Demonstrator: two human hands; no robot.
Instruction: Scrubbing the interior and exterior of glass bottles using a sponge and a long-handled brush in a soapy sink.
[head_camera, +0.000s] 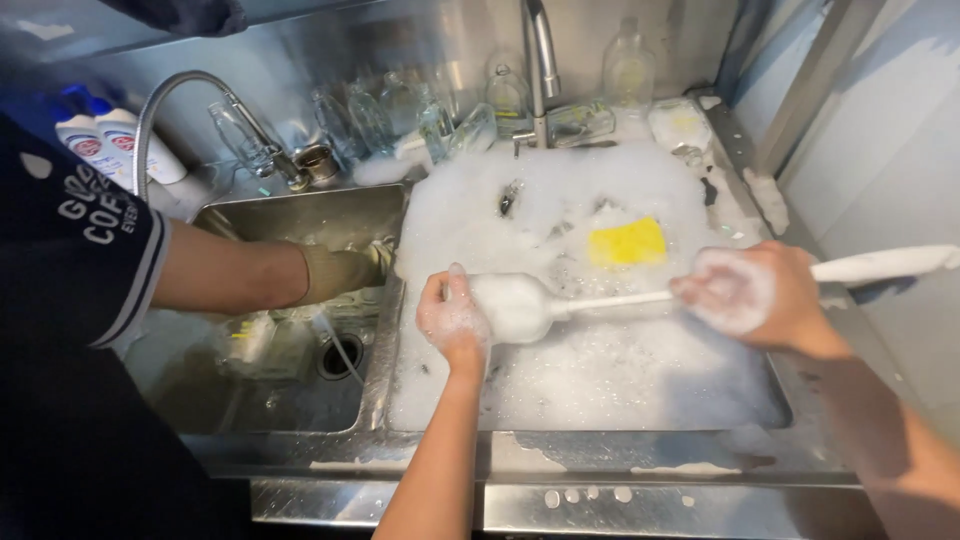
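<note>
My left hand (452, 322) is curled shut round the fat end of a foam-coated glass (512, 307), fingers wrapped over its near side, holding it just above the suds in the right-hand sink (760, 385). My right hand (752, 297) is closed in a fist on a white brush handle (885, 265), lather all over the knuckles. The brush shaft runs from that fist leftward into the mouth of the glass, so glass and handle share one long axis, lying nearly level across me from left to right, the far end of the handle tipped slightly up. The glass sits between my hands, touching the left, well apart from the right. Just beyond it a yellow sponge (626, 242) floats on the foam. To my left, another person's gloved hand (345, 272) reaches into the other sink (300, 215). Farther back stand the tap (541, 60) and a crowd of clear glasses (400, 120).
</note>
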